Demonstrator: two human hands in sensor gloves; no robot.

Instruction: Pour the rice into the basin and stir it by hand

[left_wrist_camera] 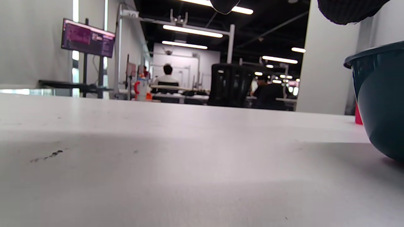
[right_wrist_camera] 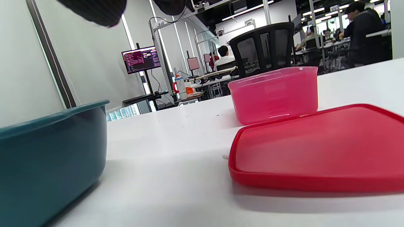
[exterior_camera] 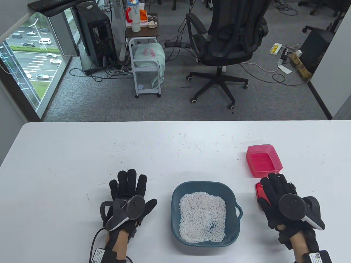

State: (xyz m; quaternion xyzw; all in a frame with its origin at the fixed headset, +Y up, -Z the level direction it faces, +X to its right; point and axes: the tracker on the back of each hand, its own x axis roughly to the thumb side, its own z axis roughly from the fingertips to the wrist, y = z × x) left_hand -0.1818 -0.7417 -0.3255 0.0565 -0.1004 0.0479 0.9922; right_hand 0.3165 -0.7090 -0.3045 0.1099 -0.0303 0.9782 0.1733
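A teal basin [exterior_camera: 176, 200] sits at the table's front middle with white rice [exterior_camera: 202, 220] heaped inside it. My left hand [exterior_camera: 128, 186] lies flat on the table to its left, fingers straight and spread, holding nothing. An empty pink container [exterior_camera: 263, 160] stands to the basin's right, farther back. Its red lid [exterior_camera: 259, 191] lies flat in front of it, and my right hand [exterior_camera: 275, 189] rests over that lid with fingers extended. The right wrist view shows the red lid [right_wrist_camera: 318, 148], the pink container [right_wrist_camera: 274, 94] and the basin's wall [right_wrist_camera: 50, 157]. The left wrist view catches the basin's side [left_wrist_camera: 382, 104].
The white table [exterior_camera: 82, 153] carries small dark scuff marks. Beyond its far edge stand a black office chair [exterior_camera: 227, 41], a white trolley [exterior_camera: 146, 68] and a computer tower [exterior_camera: 96, 35] on the carpet.
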